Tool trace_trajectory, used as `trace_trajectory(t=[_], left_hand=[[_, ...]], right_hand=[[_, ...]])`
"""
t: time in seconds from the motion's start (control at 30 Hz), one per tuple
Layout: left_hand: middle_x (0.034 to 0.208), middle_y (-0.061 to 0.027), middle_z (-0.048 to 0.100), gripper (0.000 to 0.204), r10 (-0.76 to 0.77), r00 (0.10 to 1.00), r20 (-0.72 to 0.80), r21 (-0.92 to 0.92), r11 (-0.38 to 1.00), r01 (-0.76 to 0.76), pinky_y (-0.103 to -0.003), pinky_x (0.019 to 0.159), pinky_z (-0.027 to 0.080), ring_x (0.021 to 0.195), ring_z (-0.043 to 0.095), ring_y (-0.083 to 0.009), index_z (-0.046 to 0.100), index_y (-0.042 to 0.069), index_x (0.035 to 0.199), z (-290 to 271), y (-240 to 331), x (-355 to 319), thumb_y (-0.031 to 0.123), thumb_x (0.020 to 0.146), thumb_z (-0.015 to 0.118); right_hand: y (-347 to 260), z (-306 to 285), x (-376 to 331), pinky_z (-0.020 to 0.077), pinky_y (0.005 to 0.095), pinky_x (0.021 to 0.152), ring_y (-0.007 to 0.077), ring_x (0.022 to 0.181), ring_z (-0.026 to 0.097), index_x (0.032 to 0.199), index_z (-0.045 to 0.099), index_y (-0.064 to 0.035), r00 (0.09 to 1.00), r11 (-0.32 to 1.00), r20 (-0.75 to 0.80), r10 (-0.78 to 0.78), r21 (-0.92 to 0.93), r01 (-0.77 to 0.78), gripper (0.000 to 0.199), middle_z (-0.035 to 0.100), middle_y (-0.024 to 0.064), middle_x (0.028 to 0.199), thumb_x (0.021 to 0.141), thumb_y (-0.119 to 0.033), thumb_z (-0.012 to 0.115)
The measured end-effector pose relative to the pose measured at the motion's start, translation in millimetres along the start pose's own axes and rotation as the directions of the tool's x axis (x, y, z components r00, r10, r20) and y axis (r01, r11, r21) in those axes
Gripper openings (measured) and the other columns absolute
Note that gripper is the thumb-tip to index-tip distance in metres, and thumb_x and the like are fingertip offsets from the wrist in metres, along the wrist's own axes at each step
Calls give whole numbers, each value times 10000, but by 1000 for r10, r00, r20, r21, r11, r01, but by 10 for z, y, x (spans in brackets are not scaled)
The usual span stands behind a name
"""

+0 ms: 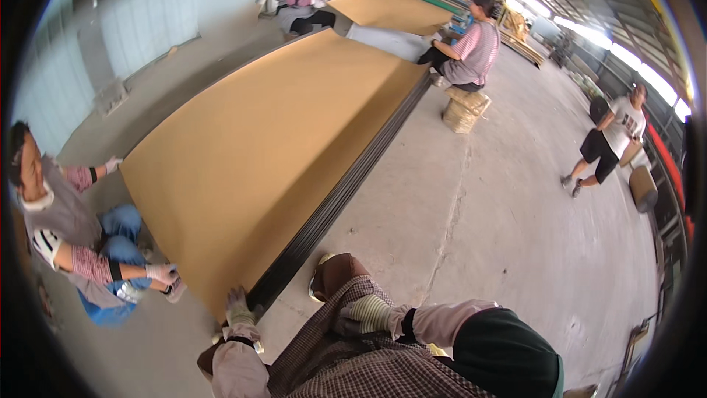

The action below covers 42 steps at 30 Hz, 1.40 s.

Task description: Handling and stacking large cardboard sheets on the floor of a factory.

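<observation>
A large brown sheet (243, 155) lies on top of a long stack of dark-edged sheets (346, 188). My left hand (239, 310), in a light knit glove, is at the sheet's near corner. Its fingers lie over the edge, and the thumb's place is hidden. My right hand (364, 313), in a striped glove, rests on the checked apron (317, 335) over my lap, away from the stack. Its fingertips are blurred against the cloth, and I see nothing held in it.
A gloved person (70, 229) sits at the sheet's left end, hands near its edge. Two seated people (298, 0) (471, 48) are by the far end, near a grey sheet (390, 41) and another brown sheet (398, 9). Someone (618, 133) walks on the concrete floor at right.
</observation>
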<state>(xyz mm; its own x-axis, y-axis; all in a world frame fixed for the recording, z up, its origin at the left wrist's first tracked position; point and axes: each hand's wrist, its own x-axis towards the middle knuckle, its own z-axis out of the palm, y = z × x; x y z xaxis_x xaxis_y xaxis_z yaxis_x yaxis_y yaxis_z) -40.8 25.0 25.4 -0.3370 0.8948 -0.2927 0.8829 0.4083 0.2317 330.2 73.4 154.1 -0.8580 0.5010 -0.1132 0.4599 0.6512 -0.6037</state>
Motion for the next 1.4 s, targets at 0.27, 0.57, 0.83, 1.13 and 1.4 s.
trace_trajectory(t=[0.27, 0.57, 0.83, 1.13, 1.4], left_hand=[[1502, -260, 128, 1166, 6, 982, 187, 32, 999, -13, -500, 1139, 109, 1407, 101, -410, 103, 119, 1486, 445, -184, 117, 580, 613, 723], [1496, -231, 166, 1113, 37, 983, 179, 25, 999, -42, -453, 1136, 172, 1394, 151, -386, 166, 108, 1477, 431, -225, 131, 569, 629, 719], [1398, -209, 329, 1006, -24, 999, 38, 47, 999, 22, -451, 1085, 262, 1323, 284, -368, 301, 98, 1398, 279, 71, -95, 498, 600, 764], [1342, -233, 350, 990, -1, 992, 126, 52, 999, -5, -486, 1021, 339, 1251, 363, -394, 305, 91, 1370, 216, -62, -75, 497, 609, 791], [1546, -187, 58, 1102, -101, 972, 213, 66, 994, 89, -485, 1147, 94, 1420, 65, -393, 71, 151, 1498, 307, -80, -152, 631, 699, 659]], right_hand=[[46, 55, -11, 501, 409, 634, 352, 730, 623, 882, 600, -65, 1000, 999, -5, -11, -37, 11, 213, 617, 158, 750, 819, -268, 588], [-24, -28, -61, 499, 415, 661, 350, 770, 623, 894, 600, -66, 1000, 1000, 1, -15, -17, 15, 222, 627, 142, 798, 818, -275, 589], [-44, -39, -58, 498, 433, 680, 362, 788, 621, 913, 614, -67, 1000, 999, 24, 7, -40, -6, 268, 640, 151, 819, 816, -312, 566], [-133, 62, 76, 486, 455, 644, 354, 711, 621, 815, 635, -93, 997, 974, 60, 47, -226, -32, 245, 647, 150, 775, 780, -324, 563], [-183, 75, 105, 480, 447, 576, 352, 636, 605, 687, 594, -75, 999, 990, -43, -18, -139, 12, 223, 611, 147, 668, 746, -289, 607]])
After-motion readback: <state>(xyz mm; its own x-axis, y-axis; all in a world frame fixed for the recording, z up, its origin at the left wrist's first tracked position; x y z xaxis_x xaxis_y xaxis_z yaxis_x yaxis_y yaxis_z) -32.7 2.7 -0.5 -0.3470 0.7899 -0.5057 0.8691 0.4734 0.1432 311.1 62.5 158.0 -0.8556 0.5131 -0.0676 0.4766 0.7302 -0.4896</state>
